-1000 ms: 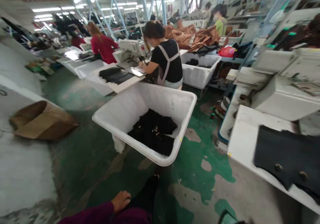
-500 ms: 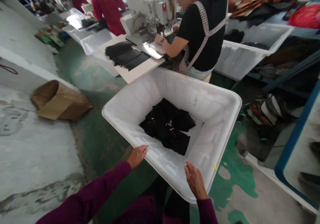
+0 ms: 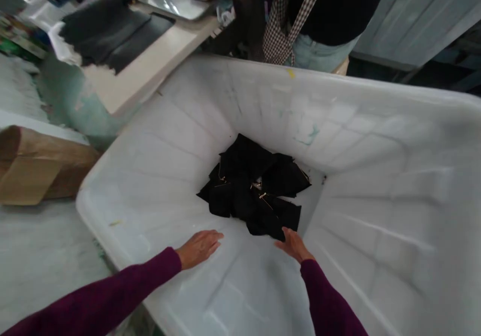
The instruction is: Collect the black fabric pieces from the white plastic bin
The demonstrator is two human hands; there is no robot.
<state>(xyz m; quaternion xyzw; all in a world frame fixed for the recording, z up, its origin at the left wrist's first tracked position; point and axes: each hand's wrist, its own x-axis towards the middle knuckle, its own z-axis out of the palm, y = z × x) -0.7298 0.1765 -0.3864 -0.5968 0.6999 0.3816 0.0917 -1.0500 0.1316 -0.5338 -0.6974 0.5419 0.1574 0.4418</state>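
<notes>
Both my arms, in purple sleeves, reach down into a large white plastic bin (image 3: 376, 125). A pile of black fabric pieces (image 3: 255, 188) with small metal clips lies at its bottom. My left hand (image 3: 199, 247) is flat and open against the bin's inner wall, a short way left of the pile and holding nothing. My right hand (image 3: 293, 244) has its fingertips at the near edge of the black pile, fingers extended, with no closed grip visible.
A person in a black top and checked apron straps (image 3: 300, 10) stands right behind the bin's far rim. A work table (image 3: 143, 70) with dark fabric pieces (image 3: 105, 30) is at upper left. A brown cardboard box (image 3: 33, 163) lies on the floor to the left.
The view has dropped close over the bin. My hands have gone from its near rim down inside; the right one now reaches the black pile.
</notes>
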